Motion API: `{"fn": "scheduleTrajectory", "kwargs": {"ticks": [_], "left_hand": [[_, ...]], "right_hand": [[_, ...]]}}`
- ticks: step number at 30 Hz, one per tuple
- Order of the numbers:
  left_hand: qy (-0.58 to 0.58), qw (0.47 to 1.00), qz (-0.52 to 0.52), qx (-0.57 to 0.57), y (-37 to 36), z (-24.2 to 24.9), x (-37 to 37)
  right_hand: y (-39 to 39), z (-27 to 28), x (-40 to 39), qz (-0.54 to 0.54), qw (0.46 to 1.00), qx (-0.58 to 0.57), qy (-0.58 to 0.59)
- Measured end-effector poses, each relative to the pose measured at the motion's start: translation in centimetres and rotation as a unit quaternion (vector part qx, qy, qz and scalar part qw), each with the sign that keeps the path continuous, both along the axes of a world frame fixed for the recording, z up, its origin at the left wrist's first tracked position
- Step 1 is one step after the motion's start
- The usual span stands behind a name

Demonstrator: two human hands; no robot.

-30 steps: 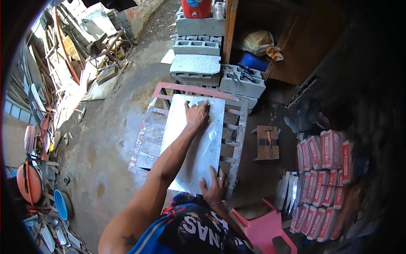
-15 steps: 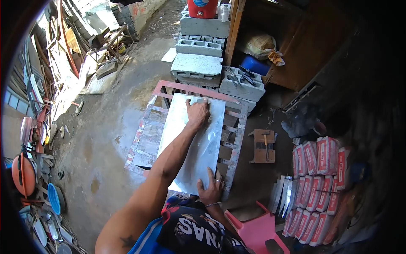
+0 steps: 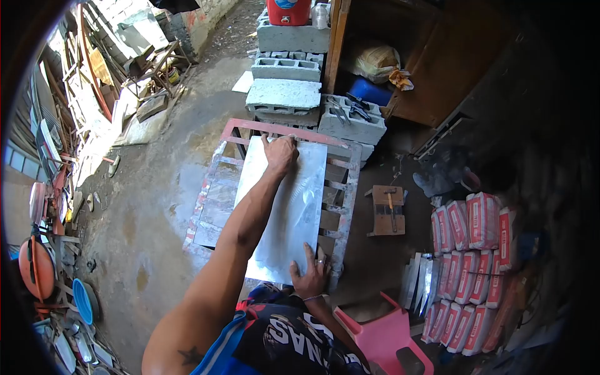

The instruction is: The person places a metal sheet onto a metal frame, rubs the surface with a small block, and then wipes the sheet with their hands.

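A shiny sheet-metal panel point(image 3: 290, 212) lies on a worn, paint-flaked metal frame with slats point(image 3: 340, 215). At the panel's far edge is my left hand point(image 3: 280, 153), its fingers bent down and one finger out to the side. Something small and greyish seems to be pinched under those fingertips, too hidden to name. My right hand point(image 3: 309, 275), with a ring and a bracelet, rests with spread fingers on the panel's near right corner. Smudges and bright streaks run along the metal between the two hands.
Concrete blocks point(image 3: 284, 94) stand beyond the frame, with a red cooler point(image 3: 287, 12) on top. To the right are a hammer point(image 3: 392, 209) on a small wooden stool, stacked bags point(image 3: 465, 275) and a pink chair point(image 3: 375, 331). Scrap wood point(image 3: 81, 69) leans at the left.
My left hand has slid slightly toward the panel's far edge. My right hand stays at the near corner. The whole view has shifted a little.
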State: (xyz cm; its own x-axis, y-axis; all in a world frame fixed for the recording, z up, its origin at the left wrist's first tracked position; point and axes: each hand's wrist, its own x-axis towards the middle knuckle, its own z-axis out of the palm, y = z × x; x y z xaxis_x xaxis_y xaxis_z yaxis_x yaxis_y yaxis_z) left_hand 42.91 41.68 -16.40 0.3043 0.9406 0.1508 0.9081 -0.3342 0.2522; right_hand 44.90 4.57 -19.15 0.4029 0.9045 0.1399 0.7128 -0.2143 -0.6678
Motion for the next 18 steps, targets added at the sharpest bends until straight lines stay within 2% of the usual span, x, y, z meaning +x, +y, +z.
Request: {"fn": "scheduleTrajectory", "kwargs": {"ticks": [5, 7, 8, 11, 13, 15, 18], "left_hand": [[-0.007, 1.0, -0.022, -0.013, -2.1, 0.5, -1.0], [-0.024, 0.994, -0.044, 0.095, -3.1, 0.3, -1.7], [-0.018, 0.992, -0.049, 0.113, -3.3, 0.2, -1.9], [-0.018, 0.996, -0.065, 0.06, -1.9, -0.5, -1.8], [-0.01, 0.994, -0.064, 0.086, -1.3, -1.5, -1.8], [-0.069, 0.993, -0.06, 0.068, -1.1, -2.1, -1.5], [-0.059, 0.994, -0.065, 0.069, -1.4, -2.3, -1.1]], "right_hand": [[0.1, 0.1, 0.0, -0.004, 1.0, 0.015, -0.012], [0.2, 0.1, 0.1, -0.003, 1.0, 0.023, 0.001], [0.1, 0.1, 0.0, -0.002, 1.0, 0.024, 0.002], [0.1, 0.2, -0.1, -0.003, 1.0, 0.023, -0.012], [0.1, 0.2, -0.1, -0.007, 0.999, 0.033, -0.019], [0.2, 0.3, 0.0, -0.004, 0.999, 0.032, -0.012], [0.1, 0.5, 0.2, -0.002, 0.999, 0.028, -0.018]]}}
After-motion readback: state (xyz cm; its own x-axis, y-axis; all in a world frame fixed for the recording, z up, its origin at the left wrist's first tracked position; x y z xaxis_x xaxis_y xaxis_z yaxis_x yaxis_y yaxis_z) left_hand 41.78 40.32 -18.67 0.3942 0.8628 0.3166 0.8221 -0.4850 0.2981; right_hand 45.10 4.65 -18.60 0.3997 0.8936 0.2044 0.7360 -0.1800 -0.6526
